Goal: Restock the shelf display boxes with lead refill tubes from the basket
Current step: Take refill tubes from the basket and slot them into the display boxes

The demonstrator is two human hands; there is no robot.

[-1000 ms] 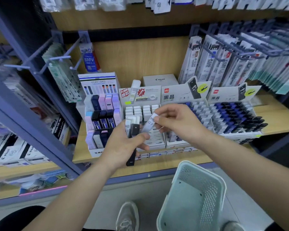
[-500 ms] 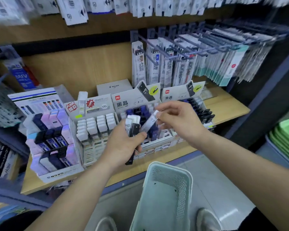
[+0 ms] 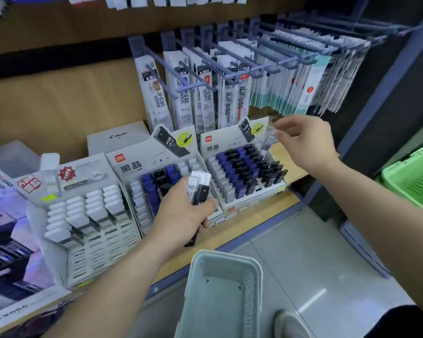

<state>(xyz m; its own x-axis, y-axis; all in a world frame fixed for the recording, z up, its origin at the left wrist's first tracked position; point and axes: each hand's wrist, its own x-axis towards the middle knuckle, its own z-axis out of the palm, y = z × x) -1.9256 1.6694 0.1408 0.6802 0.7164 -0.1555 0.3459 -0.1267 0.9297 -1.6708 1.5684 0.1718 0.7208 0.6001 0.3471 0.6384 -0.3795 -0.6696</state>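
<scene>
My left hand (image 3: pixel 181 213) grips a small bundle of lead refill tubes (image 3: pixel 199 189), white and black, marked HB, in front of the middle display box (image 3: pixel 154 162). My right hand (image 3: pixel 305 142) is raised over the right display box (image 3: pixel 232 152) and pinches one blurred pale tube (image 3: pixel 270 137) at its fingertips. Both boxes hold rows of black, blue and white tubes. The pale green basket (image 3: pixel 220 293) sits below my hands near the floor; its inside looks bare.
A third display box (image 3: pixel 78 181) with white tubes stands to the left, and a purple-black one at the far left. Pen refill packs (image 3: pixel 205 93) hang on hooks above. A green basket (image 3: pixel 410 179) sits at the right edge. A shoe (image 3: pixel 288 325) shows below.
The view has swung to the right. My right hand pulled one tube away from the bundle and carried it up and right, over the right display box. The left hand kept its bundle.
</scene>
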